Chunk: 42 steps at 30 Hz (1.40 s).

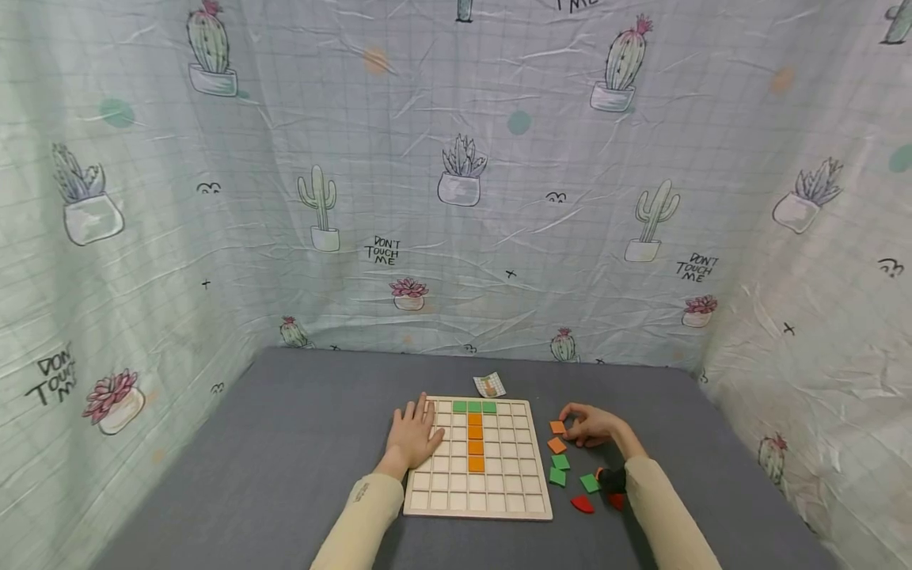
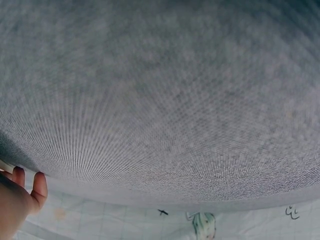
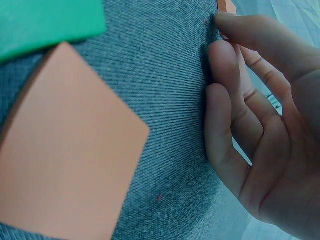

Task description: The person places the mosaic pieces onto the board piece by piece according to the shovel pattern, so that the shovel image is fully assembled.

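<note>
A wooden grid board [image 1: 509, 467] lies on the table. Three green square tiles [image 1: 474, 407] fill part of its top row, and a column of orange square tiles [image 1: 475, 432] runs below the middle one. Spread flat, my left hand [image 1: 413, 438] rests on the board's left side; only its fingers [image 2: 40, 189] show in the left wrist view. Right of the board, my right hand [image 1: 593, 425] pinches a loose orange tile [image 1: 556, 427] between thumb and forefinger. That tile is mostly hidden in the right wrist view, where the other fingers [image 3: 220, 110] curl against the cloth.
Another orange tile [image 1: 557, 446] lies just nearer, with loose green tiles [image 1: 560, 461] below it. Red quarter-round pieces [image 1: 583, 504] lie close to the right forearm. A small pattern card [image 1: 489, 385] sits behind the board. A printed curtain [image 1: 427, 222] surrounds the grey table [image 1: 299, 443].
</note>
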Tool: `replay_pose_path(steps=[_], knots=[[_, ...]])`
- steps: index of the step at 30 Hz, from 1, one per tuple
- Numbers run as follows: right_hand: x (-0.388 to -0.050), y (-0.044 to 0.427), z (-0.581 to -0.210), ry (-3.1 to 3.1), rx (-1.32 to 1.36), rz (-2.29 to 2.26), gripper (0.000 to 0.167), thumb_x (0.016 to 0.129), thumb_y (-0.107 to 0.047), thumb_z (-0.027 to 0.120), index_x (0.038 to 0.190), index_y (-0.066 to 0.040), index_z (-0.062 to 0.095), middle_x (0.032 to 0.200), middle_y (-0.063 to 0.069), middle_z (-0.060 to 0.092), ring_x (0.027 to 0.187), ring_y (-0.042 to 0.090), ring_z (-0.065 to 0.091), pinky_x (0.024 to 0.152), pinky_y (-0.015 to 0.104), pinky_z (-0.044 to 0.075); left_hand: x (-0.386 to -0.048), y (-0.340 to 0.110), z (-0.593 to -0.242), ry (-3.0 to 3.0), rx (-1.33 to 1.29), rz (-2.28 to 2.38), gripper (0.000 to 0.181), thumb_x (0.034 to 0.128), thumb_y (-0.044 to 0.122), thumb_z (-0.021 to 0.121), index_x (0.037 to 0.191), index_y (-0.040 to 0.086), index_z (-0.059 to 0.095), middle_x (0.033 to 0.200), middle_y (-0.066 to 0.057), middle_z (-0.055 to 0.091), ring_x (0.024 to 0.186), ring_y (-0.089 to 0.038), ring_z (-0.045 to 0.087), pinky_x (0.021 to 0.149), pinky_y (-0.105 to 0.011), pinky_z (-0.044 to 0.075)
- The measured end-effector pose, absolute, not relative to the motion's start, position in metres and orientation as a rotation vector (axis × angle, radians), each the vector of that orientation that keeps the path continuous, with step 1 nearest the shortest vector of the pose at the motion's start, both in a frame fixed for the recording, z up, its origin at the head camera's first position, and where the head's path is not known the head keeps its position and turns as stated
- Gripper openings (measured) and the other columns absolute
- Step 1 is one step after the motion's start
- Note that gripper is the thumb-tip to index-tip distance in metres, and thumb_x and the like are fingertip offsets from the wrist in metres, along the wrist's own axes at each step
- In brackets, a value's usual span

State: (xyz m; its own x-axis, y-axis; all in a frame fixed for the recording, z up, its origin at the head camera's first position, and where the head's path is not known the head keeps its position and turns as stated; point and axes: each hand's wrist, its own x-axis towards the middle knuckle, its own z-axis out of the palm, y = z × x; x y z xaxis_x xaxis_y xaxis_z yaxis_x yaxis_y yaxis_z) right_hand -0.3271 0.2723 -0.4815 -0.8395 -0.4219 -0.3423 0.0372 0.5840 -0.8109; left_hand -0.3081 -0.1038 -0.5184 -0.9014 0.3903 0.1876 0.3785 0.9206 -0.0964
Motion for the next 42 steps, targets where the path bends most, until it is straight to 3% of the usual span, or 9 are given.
replay_pose_path(steps=[27, 36, 42], knots=[[-0.328, 0.275, -0.487, 2.368, -0.257, -1.189, 0.03, 0.085, -0.013, 0.058, 0.11, 0.0, 0.049, 0.063, -0.004, 0.054, 0.055, 0.007, 0.05, 0.05, 0.022, 0.037, -0.309, -0.104, -0.517, -2.896, -0.583, 0.074, 0.06, 0.0932, 0.046, 0.031, 0.137, 0.006, 0.034, 0.144, -0.016, 0.029, 0.125, -0.032, 0.036, 0.09, -0.049, 0.03], [-0.324, 0.276, -0.486, 2.324, -0.251, -1.278, 0.031, 0.087, -0.016, 0.056, 0.112, 0.0, 0.047, 0.075, -0.004, 0.061, 0.06, 0.009, 0.054, 0.049, 0.022, 0.037, -0.307, -0.102, -0.517, -2.903, -0.576, 0.11, 0.06, 0.0936, 0.047, 0.029, 0.138, 0.007, 0.032, 0.145, -0.014, 0.028, 0.127, -0.03, 0.035, 0.091, -0.048, 0.031], [-0.319, 0.275, -0.483, 2.341, -0.194, -1.34, 0.031, 0.087, -0.017, 0.056, 0.111, 0.0, 0.046, 0.087, 0.001, 0.063, 0.072, 0.012, 0.056, 0.058, 0.027, 0.044, -0.308, -0.101, -0.518, -2.887, -0.563, 0.13, 0.059, 0.0934, 0.047, 0.029, 0.138, 0.008, 0.032, 0.145, -0.014, 0.028, 0.126, -0.029, 0.035, 0.091, -0.048, 0.031]])
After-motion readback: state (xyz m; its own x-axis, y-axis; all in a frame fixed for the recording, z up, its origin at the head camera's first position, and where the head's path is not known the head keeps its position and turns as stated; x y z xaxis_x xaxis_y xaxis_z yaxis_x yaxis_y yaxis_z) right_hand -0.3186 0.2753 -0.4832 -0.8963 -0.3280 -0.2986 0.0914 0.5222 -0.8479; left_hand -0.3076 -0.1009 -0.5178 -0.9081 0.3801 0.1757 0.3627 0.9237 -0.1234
